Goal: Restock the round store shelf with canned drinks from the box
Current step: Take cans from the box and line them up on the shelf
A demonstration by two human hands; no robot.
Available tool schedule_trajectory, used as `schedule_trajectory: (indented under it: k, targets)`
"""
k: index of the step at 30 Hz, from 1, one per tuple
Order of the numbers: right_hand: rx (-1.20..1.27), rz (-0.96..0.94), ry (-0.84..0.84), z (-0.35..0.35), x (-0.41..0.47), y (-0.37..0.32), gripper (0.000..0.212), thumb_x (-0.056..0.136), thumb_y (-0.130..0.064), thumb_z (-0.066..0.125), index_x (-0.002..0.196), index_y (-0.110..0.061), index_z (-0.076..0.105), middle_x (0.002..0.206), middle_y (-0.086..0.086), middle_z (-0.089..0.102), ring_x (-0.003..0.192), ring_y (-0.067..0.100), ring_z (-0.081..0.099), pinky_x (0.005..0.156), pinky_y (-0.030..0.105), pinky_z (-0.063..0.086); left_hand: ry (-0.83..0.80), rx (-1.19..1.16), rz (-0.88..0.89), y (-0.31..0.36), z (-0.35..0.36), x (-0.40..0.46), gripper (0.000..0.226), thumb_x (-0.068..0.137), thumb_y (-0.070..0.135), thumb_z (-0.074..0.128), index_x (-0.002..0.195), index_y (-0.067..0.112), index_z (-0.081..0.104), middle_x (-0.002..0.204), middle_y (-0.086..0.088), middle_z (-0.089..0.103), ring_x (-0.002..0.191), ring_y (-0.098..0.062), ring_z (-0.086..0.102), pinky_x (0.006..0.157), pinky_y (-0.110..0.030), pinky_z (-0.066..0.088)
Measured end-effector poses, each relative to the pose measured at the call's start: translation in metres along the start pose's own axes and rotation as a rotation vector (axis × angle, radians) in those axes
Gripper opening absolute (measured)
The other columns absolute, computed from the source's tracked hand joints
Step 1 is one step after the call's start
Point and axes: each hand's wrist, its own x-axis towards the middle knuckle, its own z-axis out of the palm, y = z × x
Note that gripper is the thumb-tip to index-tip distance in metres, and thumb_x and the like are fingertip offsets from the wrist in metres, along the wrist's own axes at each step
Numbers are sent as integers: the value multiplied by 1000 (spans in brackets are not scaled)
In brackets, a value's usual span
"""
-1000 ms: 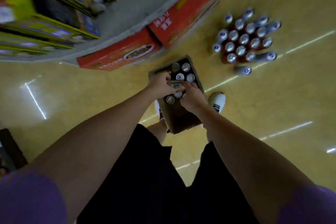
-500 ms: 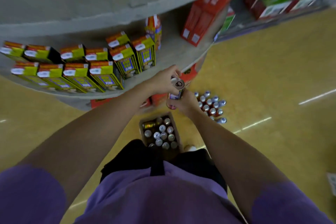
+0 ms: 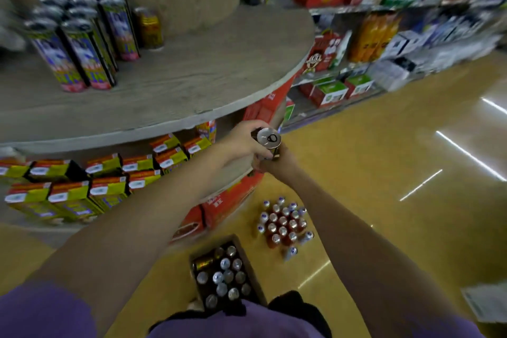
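Observation:
A canned drink [image 3: 269, 139] with a silver pull-tab top is held upright between both hands, just off the rim of the round grey shelf [image 3: 192, 82]. My left hand [image 3: 244, 143] wraps its left side and my right hand [image 3: 277, 163] grips it from below. Tall purple cans [image 3: 82, 44] and one gold can [image 3: 149, 27] stand on the shelf's upper tier at the left. The open brown box [image 3: 253, 271] with several silver-topped cans sits on the floor by my legs.
Yellow-green cartons [image 3: 82, 184] fill the lower tier, with red cases [image 3: 230, 200] beneath. A cluster of bottles [image 3: 284, 223] stands on the yellow floor to the right of the box. Wall shelving with boxed goods [image 3: 384, 35] runs along the right.
Both hands lifted a can out of the box on the floor and raised it to the level of the shelf's upper tier. My view rose from the floor to the shelf.

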Motion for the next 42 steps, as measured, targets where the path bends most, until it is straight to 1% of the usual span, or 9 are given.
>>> schedule_trajectory:
  k: [4,8,11,14,19,25,32,38,42]
  targets:
    - [-5,-128,-26,-17,2,-15,83,72,-9,81,140,-8,33,124,6,59,104,7,63,78,21,50,-18,-54,-4,28,-11,2,55,53,-8,85,100,16,70,101,-12,69,91,-25,65,79,-47,57]
    - [114,-168,-134,-35,-13,-37,64,82,2,74,129,-24,40,112,-6,58,93,8,60,72,19,53,85,-120,-19,67,-11,-8,43,48,13,87,88,16,72,82,-5,67,77,-16,63,68,-33,49]
    - [180,-203,-149,-40,-26,-42,62,73,-22,86,128,-25,56,122,-4,66,112,16,62,98,41,51,161,-153,-50,99,-5,-18,24,59,7,86,74,13,68,62,4,63,60,-9,59,54,-17,45]
    - [208,-211,-172,-41,-34,-41,52,64,-36,87,111,-36,65,109,1,73,104,22,68,91,52,54,219,-170,-109,117,-2,-26,32,55,20,92,75,7,69,65,-4,66,62,-16,62,58,-23,50]
    - [277,-206,-206,-44,-49,-55,41,71,-17,85,104,-31,65,106,4,73,98,21,69,90,41,56,281,-277,-152,132,-5,-46,15,65,16,87,66,13,73,65,-3,70,57,-14,65,51,-18,47]
    - [267,-233,-253,-34,-45,-92,42,75,2,78,107,-17,60,86,-8,69,73,1,67,62,13,51,382,-245,-116,139,-31,-68,23,68,8,85,79,4,65,61,3,69,55,-5,66,48,-14,49]
    - [257,-221,-201,16,-19,-125,70,61,-29,88,121,-15,54,111,6,69,98,19,69,88,40,57,487,-222,-110,123,-86,-73,36,62,12,89,90,6,67,81,-9,70,68,-13,67,65,-24,54]
    - [189,-224,-70,46,16,-170,47,66,-16,85,108,-12,64,98,2,69,93,22,68,84,39,56,453,-72,-68,107,-156,-63,51,45,21,92,89,6,71,85,-17,73,80,-22,69,76,-39,56]
    - [145,-217,32,79,42,-203,50,69,-21,87,108,-12,57,92,-5,66,82,12,62,66,24,48,427,36,-67,97,-203,-49,32,58,9,91,77,11,66,66,-4,68,62,-9,64,56,-21,47]
